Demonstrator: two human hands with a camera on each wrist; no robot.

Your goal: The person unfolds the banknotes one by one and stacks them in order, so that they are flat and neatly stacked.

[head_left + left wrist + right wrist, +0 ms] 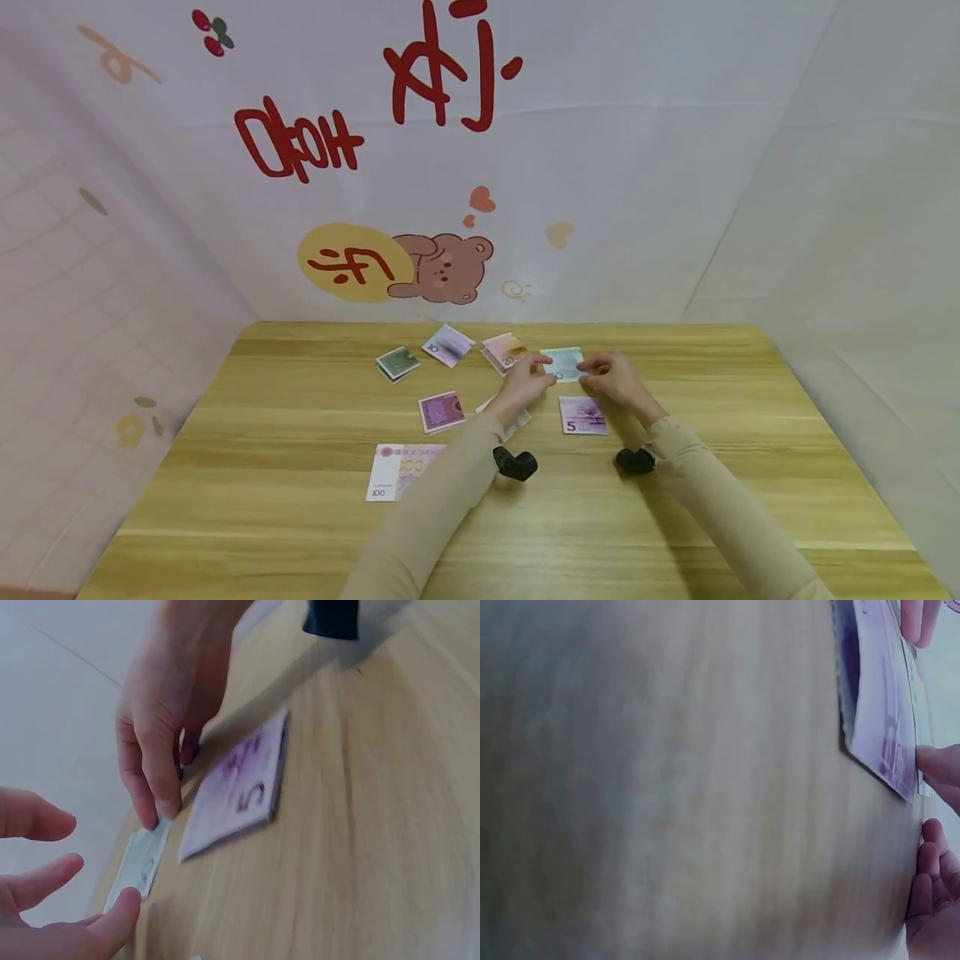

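Observation:
A pale green banknote marked 50 (566, 363) lies between the two hands near the back of the table. The right hand (617, 382) pinches its right end with thumb and finger, the fingertips (166, 808) pointing down. At its left end is the left hand (522, 387); in the left wrist view its thumb (124, 907) is at the note's edge, its other fingers spread apart. Just in front lies a folded purple 5 note (583, 415), also large in the right wrist view. The left forearm partly covers a pale note (519, 427).
Left of the hands lie a 20 note (501, 350), a 10 note (448, 345), a folded dark green note (397, 363) and a reddish-purple note (442, 412). A 100 note (390, 475) is partly under the left sleeve. A printed white cloth (600, 167) hangs behind the table.

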